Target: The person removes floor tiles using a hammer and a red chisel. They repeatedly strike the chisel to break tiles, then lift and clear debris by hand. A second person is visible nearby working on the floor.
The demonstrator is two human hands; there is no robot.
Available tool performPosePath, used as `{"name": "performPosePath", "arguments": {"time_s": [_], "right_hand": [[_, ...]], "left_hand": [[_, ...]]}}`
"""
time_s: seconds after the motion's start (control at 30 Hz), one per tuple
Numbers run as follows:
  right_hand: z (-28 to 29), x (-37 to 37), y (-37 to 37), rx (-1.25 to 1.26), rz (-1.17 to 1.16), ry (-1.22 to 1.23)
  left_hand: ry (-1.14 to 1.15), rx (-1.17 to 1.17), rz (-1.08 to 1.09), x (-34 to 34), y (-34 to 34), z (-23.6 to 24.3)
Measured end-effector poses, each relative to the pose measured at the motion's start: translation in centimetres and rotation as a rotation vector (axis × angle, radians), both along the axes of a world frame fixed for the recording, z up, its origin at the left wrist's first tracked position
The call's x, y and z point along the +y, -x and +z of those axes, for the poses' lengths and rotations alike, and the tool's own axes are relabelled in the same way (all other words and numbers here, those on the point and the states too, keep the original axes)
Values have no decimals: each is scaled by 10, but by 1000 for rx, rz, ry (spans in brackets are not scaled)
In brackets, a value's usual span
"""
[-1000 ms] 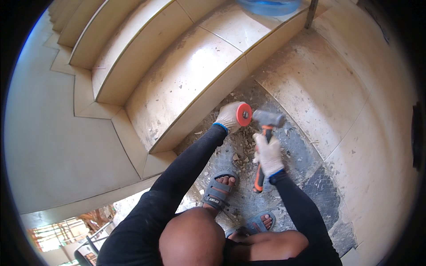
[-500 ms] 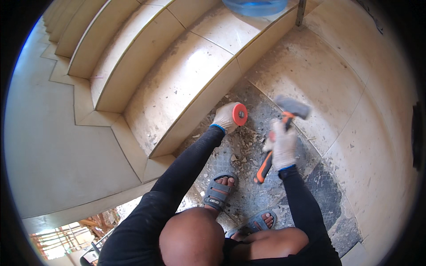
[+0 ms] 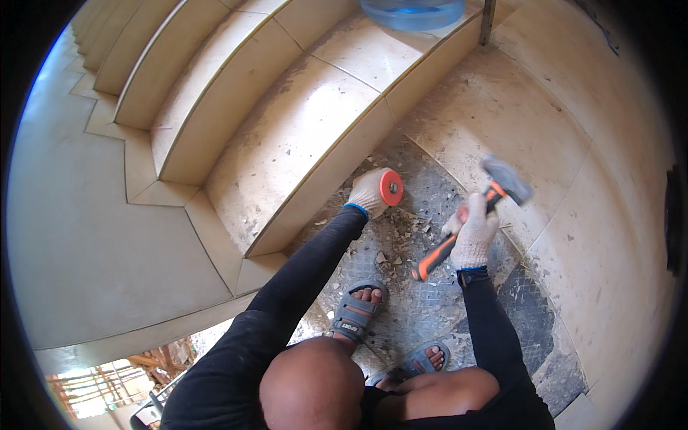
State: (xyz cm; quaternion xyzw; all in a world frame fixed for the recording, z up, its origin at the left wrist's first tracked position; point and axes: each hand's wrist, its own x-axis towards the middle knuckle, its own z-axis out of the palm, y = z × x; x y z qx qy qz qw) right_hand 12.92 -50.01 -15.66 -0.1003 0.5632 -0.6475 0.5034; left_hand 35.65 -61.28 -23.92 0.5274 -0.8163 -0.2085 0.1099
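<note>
My gloved left hand point(image 3: 366, 191) is closed round a chisel with a round red hand guard point(image 3: 391, 188). The chisel's metal struck end shows in the middle of the guard; its shaft and tip are hidden below. To the right, my gloved right hand point(image 3: 476, 235) grips a hammer point(image 3: 436, 259) by its orange and black handle. The heavy grey head is up and to the right, blurred by motion and apart from the chisel. Beneath both hands lies rough, bare floor point(image 3: 412, 283) strewn with broken tile chips.
Tiled stairs point(image 3: 315, 129) rise on the left, with a blue clear container point(image 3: 416, 16) on the lowest step. Large beige floor tiles point(image 3: 545, 136) border the broken patch on the right. My sandalled feet point(image 3: 360, 309) stand close to the rubble.
My right hand has moved right with the hammer, whose head has swung right and away from the chisel. My left hand keeps nearly the same place on the chisel.
</note>
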Motion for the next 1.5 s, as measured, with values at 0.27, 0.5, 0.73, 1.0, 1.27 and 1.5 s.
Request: {"name": "performPosePath", "arguments": {"time_s": [0.27, 0.5, 0.73, 1.0, 1.27, 1.5], "right_hand": [[15, 3, -12, -56, 525, -323], [22, -10, 16, -14, -238, 255], [2, 5, -15, 52, 645, -443], [-17, -12, 11, -46, 116, -137], [-42, 34, 1, 63, 675, -565], [-37, 25, 33, 39, 564, -454]], "left_hand": [[-12, -27, -6, 0, 3, 8], [77, 60, 114, 21, 2, 25], [131, 16, 94, 26, 5, 27], [109, 7, 105, 35, 5, 29], [60, -216, 31, 36, 12, 40], [-38, -480, 243, 63, 5, 50]]}}
